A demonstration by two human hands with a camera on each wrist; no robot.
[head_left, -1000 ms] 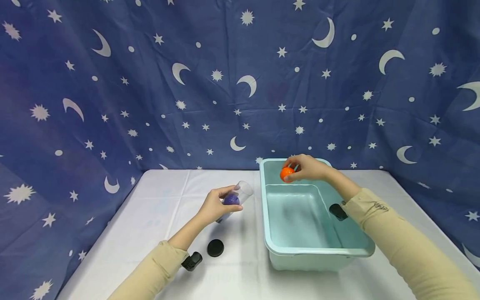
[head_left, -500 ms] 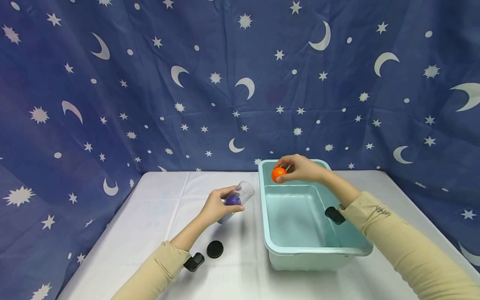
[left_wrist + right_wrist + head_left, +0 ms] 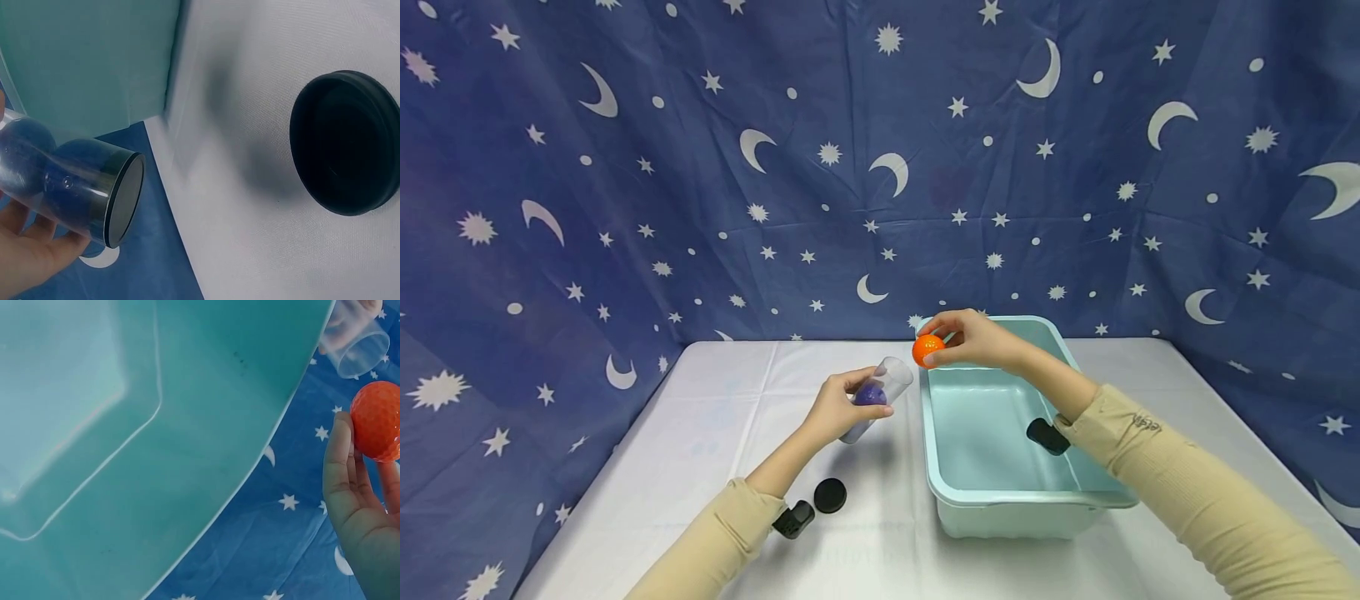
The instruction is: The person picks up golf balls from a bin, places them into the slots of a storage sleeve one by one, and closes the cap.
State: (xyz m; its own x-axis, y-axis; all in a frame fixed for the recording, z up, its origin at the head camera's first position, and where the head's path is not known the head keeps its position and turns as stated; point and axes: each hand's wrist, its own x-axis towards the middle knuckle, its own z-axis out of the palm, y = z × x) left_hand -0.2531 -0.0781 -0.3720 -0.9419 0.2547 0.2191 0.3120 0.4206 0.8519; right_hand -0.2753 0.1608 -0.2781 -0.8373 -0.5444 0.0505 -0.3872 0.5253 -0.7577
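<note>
My left hand (image 3: 833, 408) grips a clear plastic tube (image 3: 898, 377), tilted with its open mouth up and to the right. Inside the tube two balls show dark blue in the left wrist view, and one purple ball (image 3: 871, 393) shows in the head view. The tube's lower end (image 3: 127, 200) is closed and has a dark ring. Just right of the mouth, my right hand (image 3: 976, 338) pinches a glossy, dimpled orange golf ball (image 3: 927, 351) between thumb and fingers. A round black lid (image 3: 830, 496) lies on the table below my left hand.
A pale teal plastic bin (image 3: 931, 450) stands on the right, and my right forearm passes over it. White cloth covers the table (image 3: 715, 442). Behind hangs a blue curtain (image 3: 820, 183) with moons and stars. A black camera (image 3: 793, 519) sits at the left wrist.
My right hand has carried the orange golf ball leftward from over the bin to the bin's left rim, close to the tube mouth. The left hand and tube have shifted slightly right.
</note>
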